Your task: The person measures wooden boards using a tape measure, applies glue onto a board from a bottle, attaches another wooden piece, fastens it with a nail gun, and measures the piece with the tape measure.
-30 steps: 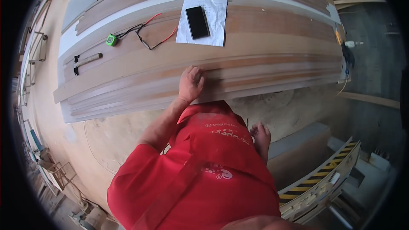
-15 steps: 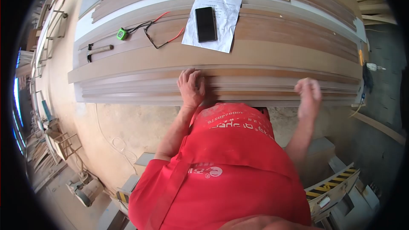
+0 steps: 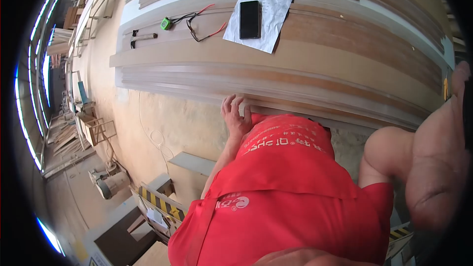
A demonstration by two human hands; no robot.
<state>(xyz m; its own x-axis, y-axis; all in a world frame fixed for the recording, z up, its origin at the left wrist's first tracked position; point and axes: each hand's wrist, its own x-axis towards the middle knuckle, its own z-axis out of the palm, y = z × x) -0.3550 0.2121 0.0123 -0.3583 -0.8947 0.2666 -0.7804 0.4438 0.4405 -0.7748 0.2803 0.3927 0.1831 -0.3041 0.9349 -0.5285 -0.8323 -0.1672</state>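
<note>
My left hand point(image 3: 236, 116) rests at the near edge of the stacked long wood strips point(image 3: 207, 80), close to my red apron point(image 3: 286, 167). Its fingers are bent and spread, with nothing in them. My right hand point(image 3: 439, 155) is raised very close to the camera at the right side, large and partly cut off by the dark rim of the view. Its fingers are mostly hidden. Farther up on the boards, a black phone point(image 3: 250, 19) lies on a creased sheet of paper point(image 3: 268, 37) with writing.
A hammer point(image 3: 143, 37), a green tape measure point(image 3: 166, 23) and glasses with red-tipped arms point(image 3: 194, 32) lie on the boards at left. A machine with yellow-black striping point(image 3: 160, 203) stands at lower left. A cord point(image 3: 156, 138) trails across the floor.
My right hand has lifted from over the boards up close to the camera. The view has turned, so the bench sits higher and tilted. My left hand is now at the boards' edge.
</note>
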